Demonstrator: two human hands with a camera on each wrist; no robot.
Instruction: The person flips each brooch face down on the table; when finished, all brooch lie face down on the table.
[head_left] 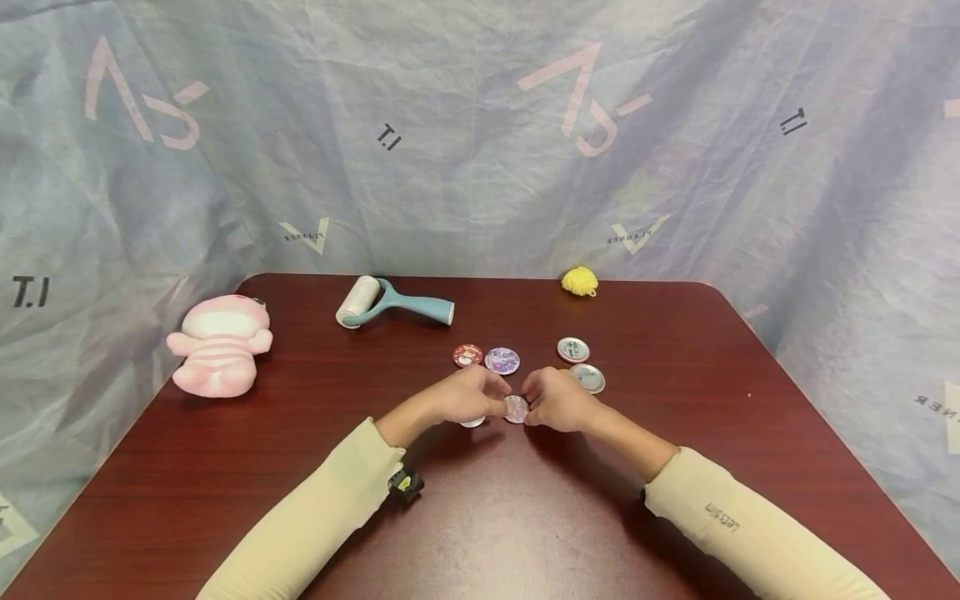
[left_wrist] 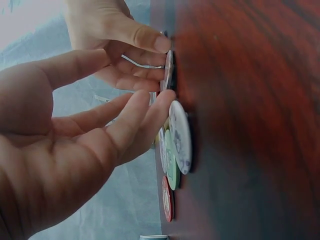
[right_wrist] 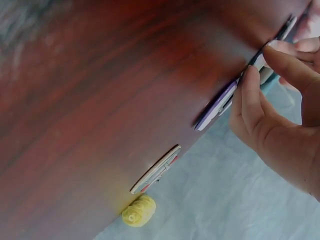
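Observation:
A round pin badge (head_left: 516, 409) with a pale pinkish face lies between my two hands at the table's middle. My right hand (head_left: 558, 400) pinches this badge by its edges, thumb on one side and fingers on the other, as the right wrist view shows. From the other side my left hand (head_left: 468, 396) reaches in; its fingers (left_wrist: 135, 117) are extended and its thumb stands apart from them. Beside those fingertips lies a white-and-purple badge (left_wrist: 181, 137), partly hidden by the left hand in the head view. A green badge (left_wrist: 172, 162) sits just past it.
Beyond my hands lie a red badge (head_left: 467, 356) and a purple badge (head_left: 502, 361). Two badges show silver backs, one farther off (head_left: 573, 350), one (head_left: 589, 379) beside my right hand. Farther out are a lint roller (head_left: 405, 304), yellow yarn (head_left: 580, 282) and a pink plush toy (head_left: 221, 346).

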